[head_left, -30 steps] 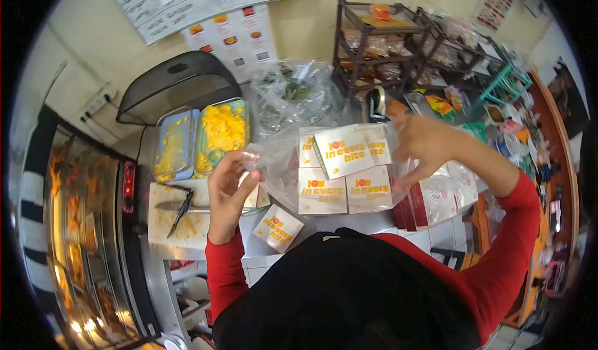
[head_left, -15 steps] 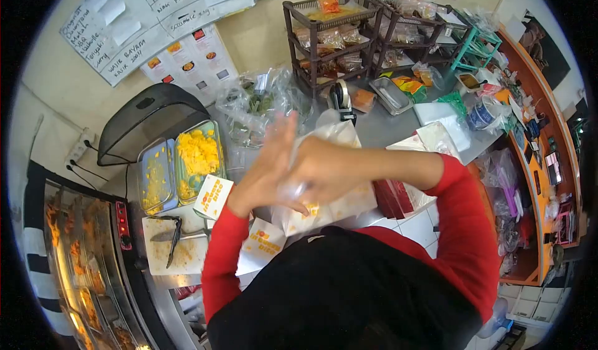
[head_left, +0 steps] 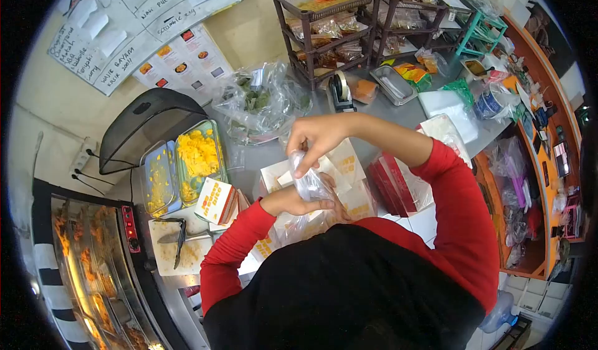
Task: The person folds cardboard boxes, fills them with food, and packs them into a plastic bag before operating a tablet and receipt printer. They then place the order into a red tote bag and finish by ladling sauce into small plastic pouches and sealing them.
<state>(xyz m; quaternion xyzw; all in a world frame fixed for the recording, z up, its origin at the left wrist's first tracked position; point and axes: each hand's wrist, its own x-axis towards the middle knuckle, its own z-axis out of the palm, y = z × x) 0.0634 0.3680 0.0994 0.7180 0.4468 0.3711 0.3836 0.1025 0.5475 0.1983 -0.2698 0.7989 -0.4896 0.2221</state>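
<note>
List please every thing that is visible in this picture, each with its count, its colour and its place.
clear plastic bag of white printed boxes: one, neck twisted, between both hands
white cardboard box with orange print: one, left of the hands
glass trays of yellow food: two, counter left
white cutting board with tongs: one, lower left
black tape dispenser: one, counter centre
dark brown shelf racks: two, against the wall
red flat packs: a stack, right of the bag
left hand: under the bag neck
right hand: pinching the bag neck

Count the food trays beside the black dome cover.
2. A tray with yellow scraps lies left; a fuller tray of yellow food touches its right side. The dome cover may hide others.
</note>
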